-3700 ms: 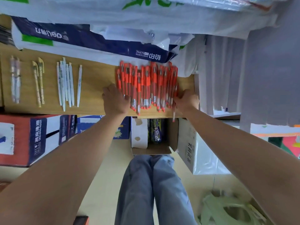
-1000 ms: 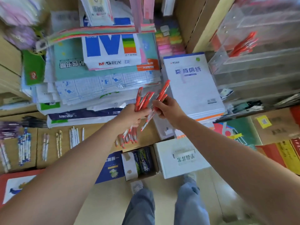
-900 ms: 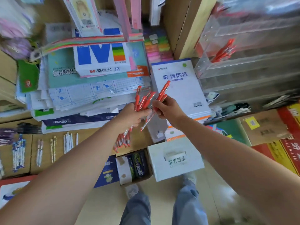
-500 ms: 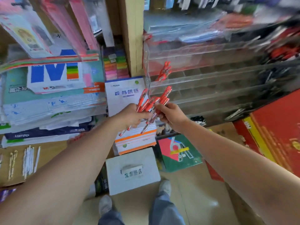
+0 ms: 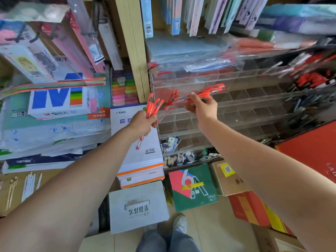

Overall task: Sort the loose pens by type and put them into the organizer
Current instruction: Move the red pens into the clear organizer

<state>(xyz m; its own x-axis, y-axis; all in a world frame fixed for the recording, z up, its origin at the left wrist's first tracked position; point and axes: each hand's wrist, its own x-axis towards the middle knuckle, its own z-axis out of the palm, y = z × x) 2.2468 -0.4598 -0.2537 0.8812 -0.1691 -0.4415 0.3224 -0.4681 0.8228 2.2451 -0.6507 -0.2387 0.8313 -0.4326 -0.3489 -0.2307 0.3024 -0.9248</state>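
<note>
The right hand (image 5: 201, 105) pinches a small handful of red plastic pens (image 5: 209, 91) and holds them against the front of the clear acrylic organizer (image 5: 254, 108), at the left end of its upper tiers. These pens lie nearly level, with their long axis running left to right and rising slightly. Their capped ends point right and away, toward the compartments.

The left hand (image 5: 143, 124) is curled round a larger bundle of red plastic pens (image 5: 154, 105), just left of the organizer and in front of a stack of white paper pads (image 5: 143, 157). This bundle stands steeply, tilted a little to the right, with clips and caps at the top. One tip pokes out below the fist.

A few red pens (image 5: 172, 98) already seem to stand in a left compartment, leaning right. Most of the compartments that show look unfilled, and the far right end is too blurred to read.

By my reading the task is at an early stage. Both handfuls are yet to go in. Thin white pens (image 5: 31, 186) and a pair of beige pens (image 5: 11, 190) lie in sorted rows on the brown tabletop (image 5: 19, 179) at the near left, pointing away.
</note>
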